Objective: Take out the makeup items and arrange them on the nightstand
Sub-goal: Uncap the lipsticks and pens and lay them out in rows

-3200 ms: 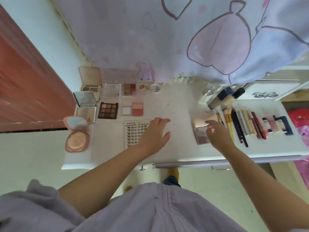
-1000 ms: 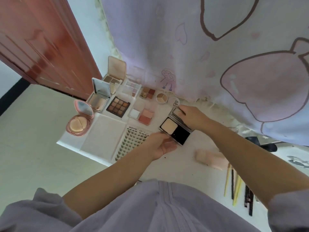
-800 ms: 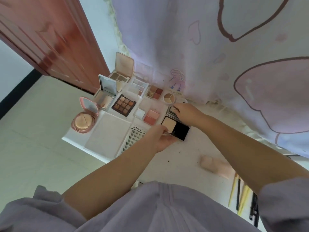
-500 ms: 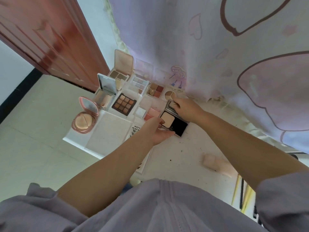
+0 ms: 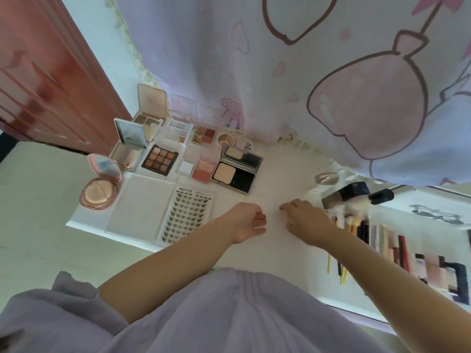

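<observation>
— Lying open on the nightstand [image 5: 277, 253], the black compact [image 5: 235, 171] sits just right of the blush palette [image 5: 203, 169]. Which way does it run?
— Long axis left to right, tilted slightly; its lid stands at the far side, toward the curtain [image 5: 280, 72].
— And the hands?
— Left hand [image 5: 248, 221] hovers with fingers loosely curled, holding nothing. Right hand [image 5: 304, 217] has relaxed fingers, near the brushes [image 5: 341, 240].

Home bedroom. Evidence: lilac cartoon-print bedsheet [image 5: 293, 80] hanging over the far edge of a small white desk [image 5: 277, 189] used as a nightstand, reddish wooden door [image 5: 46, 80] at left, pale tiled floor [image 5: 33, 225]. Desk carries open eyeshadow palettes [image 5: 159, 160], powder compacts [image 5: 100, 191], makeup brushes [image 5: 356, 225].
</observation>
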### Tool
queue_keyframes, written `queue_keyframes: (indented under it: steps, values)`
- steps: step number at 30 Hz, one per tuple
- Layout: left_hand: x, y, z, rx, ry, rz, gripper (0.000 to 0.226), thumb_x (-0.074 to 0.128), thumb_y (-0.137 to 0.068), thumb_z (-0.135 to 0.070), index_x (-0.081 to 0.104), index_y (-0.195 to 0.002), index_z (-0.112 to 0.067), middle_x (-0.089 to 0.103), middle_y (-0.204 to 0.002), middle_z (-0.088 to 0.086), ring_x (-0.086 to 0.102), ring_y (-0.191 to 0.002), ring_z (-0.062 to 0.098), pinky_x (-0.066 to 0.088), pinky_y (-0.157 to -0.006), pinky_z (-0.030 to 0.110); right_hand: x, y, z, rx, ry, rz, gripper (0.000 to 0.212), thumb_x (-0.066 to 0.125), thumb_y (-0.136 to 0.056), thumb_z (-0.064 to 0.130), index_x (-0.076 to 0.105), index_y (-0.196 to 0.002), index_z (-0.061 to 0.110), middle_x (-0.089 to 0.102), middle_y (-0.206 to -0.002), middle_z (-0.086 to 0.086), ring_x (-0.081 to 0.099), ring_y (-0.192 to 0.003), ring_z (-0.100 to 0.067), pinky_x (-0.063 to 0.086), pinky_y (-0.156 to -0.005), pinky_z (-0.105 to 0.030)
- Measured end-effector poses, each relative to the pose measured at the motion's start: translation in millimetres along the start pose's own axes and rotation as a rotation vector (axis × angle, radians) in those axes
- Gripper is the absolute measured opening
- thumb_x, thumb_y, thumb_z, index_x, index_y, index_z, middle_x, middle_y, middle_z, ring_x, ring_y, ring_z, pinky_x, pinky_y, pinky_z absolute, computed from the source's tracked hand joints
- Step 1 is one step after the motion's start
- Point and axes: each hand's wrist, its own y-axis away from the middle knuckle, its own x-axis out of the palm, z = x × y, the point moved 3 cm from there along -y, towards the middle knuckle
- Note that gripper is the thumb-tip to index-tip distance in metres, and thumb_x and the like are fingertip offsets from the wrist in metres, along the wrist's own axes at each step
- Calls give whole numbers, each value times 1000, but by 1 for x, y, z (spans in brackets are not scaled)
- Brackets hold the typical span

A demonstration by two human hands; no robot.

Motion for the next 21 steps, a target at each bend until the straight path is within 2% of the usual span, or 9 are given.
queue_keyframes:
  steps: [3, 5, 7, 9, 13, 16, 18, 19, 21]
  values:
    - [9, -5, 21, 14, -217, -3, 19, 41, -98, -9, 50, -114, -7, 55, -117, 12, 53, -106, 19, 45, -92, 32, 21, 9, -2, 31, 173, -72, 45, 43, -94, 17, 36, -138, 21, 41, -133, -8, 43, -117, -27, 39, -96, -38]
    - [11, -3, 29, 81, -391, 22, 40, 45, -96, -9, 41, -136, -9, 50, -132, 10, 50, -114, 17, 43, -96, 30, 22, 10, 4, 57, 77, -129, 42, 40, -97, 22, 35, -139, 19, 43, -131, -10, 45, -115, -28, 41, -95, -39]
    - [13, 3, 32, 218, -728, 43, 48, 45, -96, -16, 34, -142, -13, 45, -138, 6, 47, -120, 19, 42, -96, 28, 12, 12, 16, 83, -223, -193, 44, 46, -96, 25, 38, -138, 18, 44, -130, -8, 47, -114, -26, 43, -95, -38]
    - [12, 11, 30, 376, -978, 10, 42, 45, -96, -24, 40, -135, -12, 53, -126, 6, 53, -111, 20, 44, -90, 29, -2, 15, 28, 117, -601, -267, 46, 54, -92, 25, 43, -136, 20, 47, -124, -3, 50, -111, -20, 43, -94, -31]
    - [-2, 29, 14, 732, -1162, -164, 26, 40, -99, -25, 44, -118, -8, 60, -104, 10, 56, -82, 22, 42, -67, 31, -24, 21, 47, 222, -1215, -259, 36, 54, -92, 22, 52, -127, 15, 57, -116, -5, 60, -101, -17, 57, -79, -30]
    - [-15, 41, 3, 915, -1550, -221, 31, 37, -100, -33, 42, -121, -11, 56, -106, 8, 56, -85, 24, 43, -67, 33, -36, 28, 53, 280, -1147, -114, 28, 41, -98, 33, 58, -108, 13, 67, -96, -7, 67, -76, -15, 56, -62, -27]
    - [-19, 49, -4, 919, -1667, -194, 33, 36, -99, -38, 42, -118, -13, 56, -101, 6, 55, -80, 22, 41, -64, 32, -41, 32, 53, 262, -980, -19, 36, 38, -99, 41, 58, -92, 12, 63, -71, -3, 55, -53, -12, 43, -48, -21]
    - [-18, 54, -7, 883, -1628, -145, 33, 36, -99, -40, 44, -116, -12, 58, -96, 6, 56, -75, 21, 41, -61, 31, -44, 34, 53, 233, -957, -9, 36, 40, -98, 40, 57, -85, 12, 57, -65, -2, 46, -49, -12, 37, -45, -20]
    - [-17, 64, -14, 738, -1343, 2, 33, 37, -98, -40, 48, -110, -11, 65, -88, 9, 61, -66, 20, 49, -59, 32, -52, 34, 52, 151, -971, -49, 30, 43, -98, 32, 54, -79, 11, 49, -63, -2, 40, -49, -11, 32, -46, -20]
